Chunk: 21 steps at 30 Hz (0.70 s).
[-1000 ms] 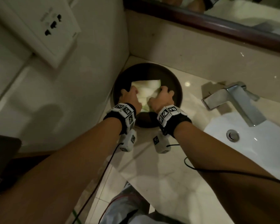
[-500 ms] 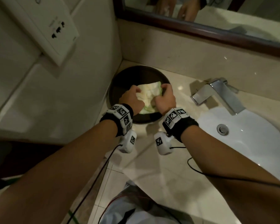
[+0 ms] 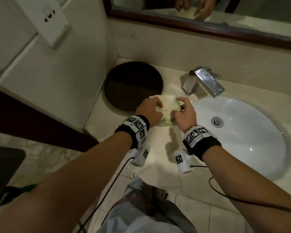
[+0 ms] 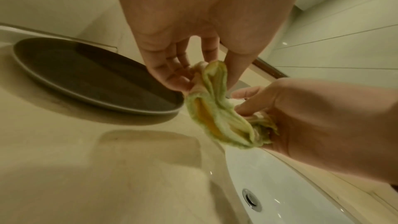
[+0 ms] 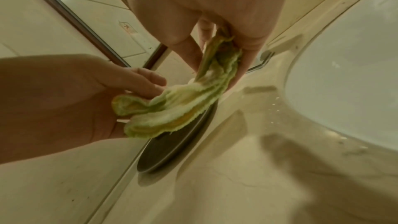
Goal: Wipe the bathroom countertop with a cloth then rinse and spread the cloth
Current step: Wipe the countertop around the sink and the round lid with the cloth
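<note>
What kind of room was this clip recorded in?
A bathroom, most likely: a white basin is set into a beige countertop, with a chrome tap behind it and a framed mirror on the wall above.

One cloth point(image 3: 167, 109), one dark round tray point(image 3: 124, 84), one faucet point(image 3: 202, 81), one sink point(image 3: 252, 132), two hands.

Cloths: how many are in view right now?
1. The cloth is bunched between the left hand and right hand, above the countertop. No others show.
</note>
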Motion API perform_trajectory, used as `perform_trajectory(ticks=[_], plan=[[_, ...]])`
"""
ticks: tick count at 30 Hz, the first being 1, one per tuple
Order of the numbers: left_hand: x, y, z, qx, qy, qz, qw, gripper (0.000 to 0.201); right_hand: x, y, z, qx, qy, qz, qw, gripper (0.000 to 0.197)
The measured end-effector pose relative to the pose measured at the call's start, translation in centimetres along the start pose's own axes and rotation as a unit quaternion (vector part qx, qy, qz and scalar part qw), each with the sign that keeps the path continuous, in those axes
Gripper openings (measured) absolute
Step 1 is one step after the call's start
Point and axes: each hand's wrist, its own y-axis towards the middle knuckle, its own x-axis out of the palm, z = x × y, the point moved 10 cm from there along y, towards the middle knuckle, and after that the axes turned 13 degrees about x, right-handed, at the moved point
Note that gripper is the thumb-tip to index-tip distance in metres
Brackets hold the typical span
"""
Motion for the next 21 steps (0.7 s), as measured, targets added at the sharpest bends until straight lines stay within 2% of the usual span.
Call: perform_trajectory(ticks=[3, 5, 7, 10, 12, 16, 21], plan=[[1.8, -0.9, 0.1, -0.002, 0.014, -0.009, 1.0, 0.026, -1.1, -0.2, 1.7, 0.009, -0.034, 0.013, 0.999, 0.04], [3.3, -1.4, -0.5, -0.004, 0.01, -0.036, 0.999, 0.03, -1.2, -0.4, 2.5, 0.008, -0.132, 0.024, 0.991, 0.04], [4.4, -2.2, -1.6, -0.022, 0.012, -0.055, 0.998, 0.032, -0.8, -0.7, 2.9, -0.029, -0.267, 0.048, 0.962, 0.047], [4.6, -3.1, -3.7, -0.049, 0.055, -0.058, 0.996, 0.031, 1.1, -1.5, 2.0, -0.157, -0.372, 0.063, 0.913, 0.05], [4.4, -3.4, -4.7, -0.042, 0.094, -0.062, 0.993, 0.03, 3.3, -1.6, 2.1, -0.215, -0.425, 0.031, 0.879, 0.054], [2.9, -3.5, -7.5, -0.056, 0.119, -0.047, 0.99, 0.038, 7.3, -0.5, 3.9, -0.25, -0.499, -0.049, 0.828, 0.059], [1.2, -3.6, -11.0, -0.058, 0.184, -0.068, 0.979, 0.062, 8.0, 0.7, 5.0, -0.239, -0.491, -0.039, 0.837, 0.06]])
